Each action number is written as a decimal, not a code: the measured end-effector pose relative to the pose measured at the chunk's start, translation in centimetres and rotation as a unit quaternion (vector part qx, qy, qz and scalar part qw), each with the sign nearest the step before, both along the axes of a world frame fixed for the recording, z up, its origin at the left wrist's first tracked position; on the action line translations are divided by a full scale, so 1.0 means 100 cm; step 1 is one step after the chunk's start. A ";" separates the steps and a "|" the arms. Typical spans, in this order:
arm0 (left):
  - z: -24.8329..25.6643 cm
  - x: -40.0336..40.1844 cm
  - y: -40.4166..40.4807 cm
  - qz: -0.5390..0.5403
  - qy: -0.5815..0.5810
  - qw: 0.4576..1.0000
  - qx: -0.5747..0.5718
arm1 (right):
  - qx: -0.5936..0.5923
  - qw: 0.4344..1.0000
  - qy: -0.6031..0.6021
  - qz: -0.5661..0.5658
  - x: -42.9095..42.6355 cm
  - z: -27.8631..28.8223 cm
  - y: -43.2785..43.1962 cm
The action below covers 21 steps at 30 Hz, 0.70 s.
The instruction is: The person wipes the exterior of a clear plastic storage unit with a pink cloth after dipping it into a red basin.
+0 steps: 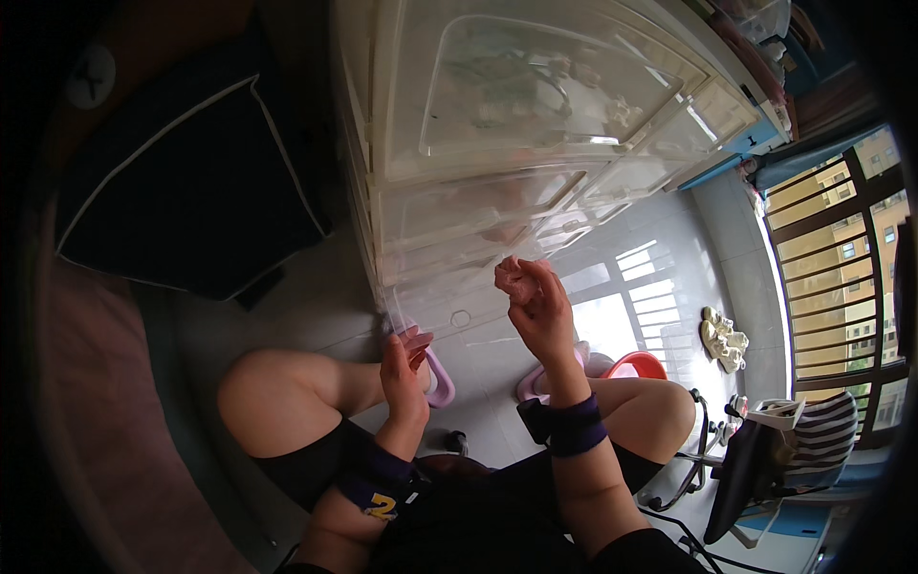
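My right hand (549, 319) holds a crumpled pink cloth (516, 280) in front of the lower part of a clear plastic storage cabinet (495, 172). Beside my left knee, the fingers and thumb of my left hand (405, 377) are at the near corner of a transparent plastic panel (437, 305), low on the cabinet, and seem to pinch it. The panel carries a small ring-shaped mark, and the floor shows through it. Whether it is a drawer or a flap door, I cannot tell. Behind the cabinet's upper door, pale items are dimly visible.
A dark box-like piece with pale piping (193, 186) stands left of the cabinet. On the right are a red basin (638, 364), white shoes (723, 339), a wheeled chair (746, 473) and a barred window (832, 280). Pink slippers (443, 384) are on my feet.
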<state>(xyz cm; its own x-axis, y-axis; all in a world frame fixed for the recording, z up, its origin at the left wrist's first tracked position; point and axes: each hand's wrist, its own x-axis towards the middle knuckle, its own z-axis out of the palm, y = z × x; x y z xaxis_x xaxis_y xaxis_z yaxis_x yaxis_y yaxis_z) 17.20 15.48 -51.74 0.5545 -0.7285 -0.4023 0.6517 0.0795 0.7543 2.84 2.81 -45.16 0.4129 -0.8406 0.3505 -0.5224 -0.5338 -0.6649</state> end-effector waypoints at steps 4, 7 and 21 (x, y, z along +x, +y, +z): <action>0.001 0.000 -0.001 -0.015 -0.028 0.999 0.014 | -0.013 0.996 0.084 -0.030 0.019 0.001 0.003; 0.003 -0.001 0.000 -0.028 -0.037 0.999 0.023 | 0.041 0.988 0.138 -0.064 0.019 -0.003 0.007; 0.000 -0.002 -0.002 -0.023 -0.005 0.999 0.042 | 0.217 0.973 0.062 -0.055 -0.017 0.006 0.012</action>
<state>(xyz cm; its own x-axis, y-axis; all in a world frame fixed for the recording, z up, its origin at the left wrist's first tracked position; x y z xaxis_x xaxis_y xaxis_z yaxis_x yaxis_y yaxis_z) 16.95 15.28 -51.77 0.5251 -0.7171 -0.4583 0.6457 -0.0151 0.7634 1.10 3.98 -44.51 0.3285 -0.9398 -0.0938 -0.6510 -0.1533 -0.7435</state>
